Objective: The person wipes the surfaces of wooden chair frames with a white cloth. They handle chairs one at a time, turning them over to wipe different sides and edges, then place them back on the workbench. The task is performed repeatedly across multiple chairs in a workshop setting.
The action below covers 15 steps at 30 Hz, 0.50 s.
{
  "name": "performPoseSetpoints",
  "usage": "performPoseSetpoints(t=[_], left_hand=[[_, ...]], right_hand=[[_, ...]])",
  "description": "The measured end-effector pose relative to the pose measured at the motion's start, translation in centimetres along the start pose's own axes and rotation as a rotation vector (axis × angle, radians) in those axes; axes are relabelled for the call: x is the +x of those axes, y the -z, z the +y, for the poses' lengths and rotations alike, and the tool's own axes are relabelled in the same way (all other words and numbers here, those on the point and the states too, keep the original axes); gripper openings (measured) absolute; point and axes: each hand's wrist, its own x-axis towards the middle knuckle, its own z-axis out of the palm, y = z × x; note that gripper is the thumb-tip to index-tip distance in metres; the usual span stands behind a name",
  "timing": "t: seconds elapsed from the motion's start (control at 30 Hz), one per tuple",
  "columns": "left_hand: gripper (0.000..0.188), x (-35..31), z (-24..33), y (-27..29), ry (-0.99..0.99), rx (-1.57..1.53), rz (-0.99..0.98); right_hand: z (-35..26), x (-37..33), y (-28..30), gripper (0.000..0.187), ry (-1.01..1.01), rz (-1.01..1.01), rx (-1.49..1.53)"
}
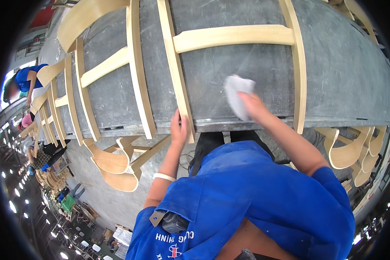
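So the right hand (pixel 253 106) has its fingers grasping a whitish cloth (pixel 236 92), a bit blurred. That cloth is above the grey desk (pixel 346 65), in the gap between the 2 long legs of a pale wooden frame (pixel 234 38). Can't tell if it's touching the desktop, but it's apart from both legs.

The left hand (pixel 178 130) is down at the near end of that frame's left leg, fingers up against the wood. Honestly can't tell if they're clenched around it or just resting there. There's a white band (pixel 164 177) on that wrist.

The frame itself lies on the desk, 1 crosspiece joining the 2 legs, with the leg ends poking out past the near edge. Just left of it is another wooden frame (pixel 139 73), with more in a row beyond that.

Below the desk edge, curved wooden pieces (pixel 115 162) sit over to the left, and similar curved parts (pixel 349 151) to the right. A co-worker in blue (pixel 29 80) is over at the far left, bent near the row.
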Motion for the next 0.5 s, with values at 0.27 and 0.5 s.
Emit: performPoseSetpoints(t=[0.27,0.5], left_hand=[[0.047,5.0,-3.1,0.1,0.065,-0.328,-0.163],[0.054,5.5,-3.5,0.2,0.140,-0.503,-0.275]], right_hand=[[-4.5,15.3,-19.1,0.045,-0.019,0.154,-0.030],[3.6,3.8,-19.3,0.043,0.071,0.137,-0.050]])
